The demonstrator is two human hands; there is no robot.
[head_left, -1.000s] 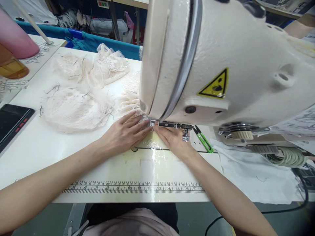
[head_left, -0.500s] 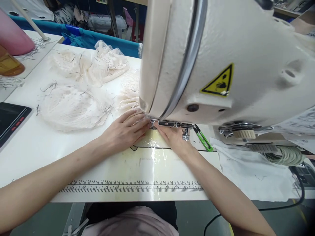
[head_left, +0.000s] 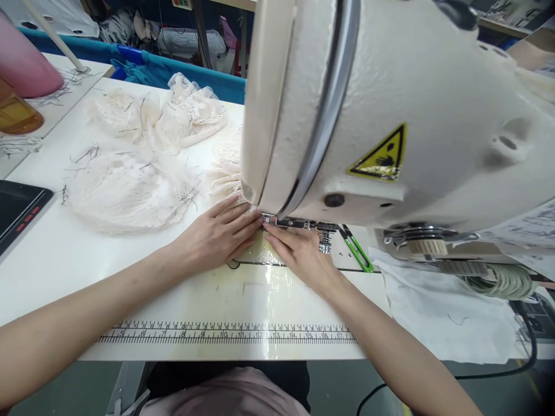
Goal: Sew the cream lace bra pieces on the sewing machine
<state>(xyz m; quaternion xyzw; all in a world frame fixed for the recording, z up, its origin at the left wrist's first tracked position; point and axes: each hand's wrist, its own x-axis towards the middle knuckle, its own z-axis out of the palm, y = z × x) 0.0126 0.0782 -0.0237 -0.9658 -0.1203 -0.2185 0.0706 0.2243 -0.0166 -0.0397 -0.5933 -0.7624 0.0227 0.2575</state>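
Observation:
My left hand (head_left: 217, 234) lies flat, fingers stretched out and pressed on gathered cream lace fabric (head_left: 228, 170) at the left of the sewing machine's presser foot (head_left: 267, 219). Just right of the foot, beneath the white sewing machine head (head_left: 312, 115), is my right hand (head_left: 303, 251). Its index finger and thumb point toward the foot, apart from each other, and its other fingers are partly covered by the machine. The fingertips of both hands almost meet at the foot. Whatever fabric lies under the foot is mostly hidden.
Lace pieces (head_left: 130, 188) with loose dark threads lie on the left of the table. Green thread snips (head_left: 359, 249) rest right of my right hand. A ruler strip (head_left: 225, 334) runs along the front edge. White cloth (head_left: 442, 312) lies at right, a black device (head_left: 21, 211) at left.
My right hand has drawn back slightly toward me, and more of its fingers show. My left hand stays nearly in place. The whole view has shifted a little.

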